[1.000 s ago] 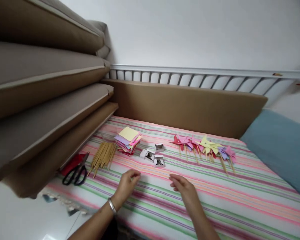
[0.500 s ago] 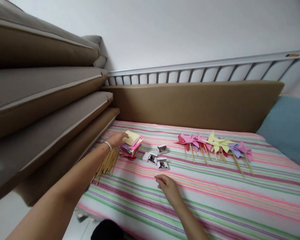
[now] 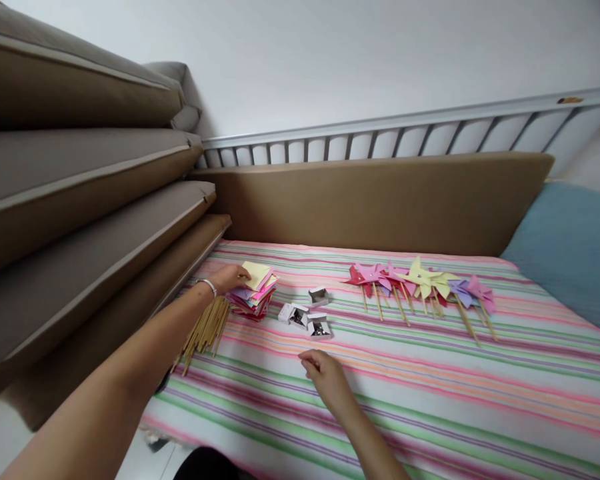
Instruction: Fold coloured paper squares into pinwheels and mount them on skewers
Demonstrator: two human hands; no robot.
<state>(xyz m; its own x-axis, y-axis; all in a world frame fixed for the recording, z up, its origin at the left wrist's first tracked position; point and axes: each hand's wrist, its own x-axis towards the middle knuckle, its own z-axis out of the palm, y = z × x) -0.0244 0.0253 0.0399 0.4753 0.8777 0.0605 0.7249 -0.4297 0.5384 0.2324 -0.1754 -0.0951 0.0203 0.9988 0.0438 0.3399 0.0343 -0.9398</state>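
Observation:
My left hand [image 3: 231, 277] is at the stack of coloured paper [image 3: 254, 307], its fingers closed on the near edge of the yellow sheet of paper [image 3: 257, 272] on top. Pink, purple and red sheets show beneath. Under my left wrist lies a bundle of thin wooden sticks [image 3: 205, 333]. My right hand [image 3: 325, 375] hovers above the striped cloth with loosely bent fingers, holding nothing visible. Just beyond it stand small white boxes, one an open box of metal pins or fasteners [image 3: 319, 327], another an open box [image 3: 319, 297] farther back.
Several paper pinwheels [image 3: 420, 279] on sticks lie in a row to the right on the striped cloth [image 3: 430, 387]. Stacked cushions [image 3: 95, 207] rise at the left. A long brown cushion [image 3: 370, 203] leans against the white railing [image 3: 360, 140]. A blue cushion [image 3: 575, 247] is at far right.
The view has shifted slightly, so everything appears a little farther left. My left hand stays at the top yellow sheet, and my right hand hovers in nearly the same place.

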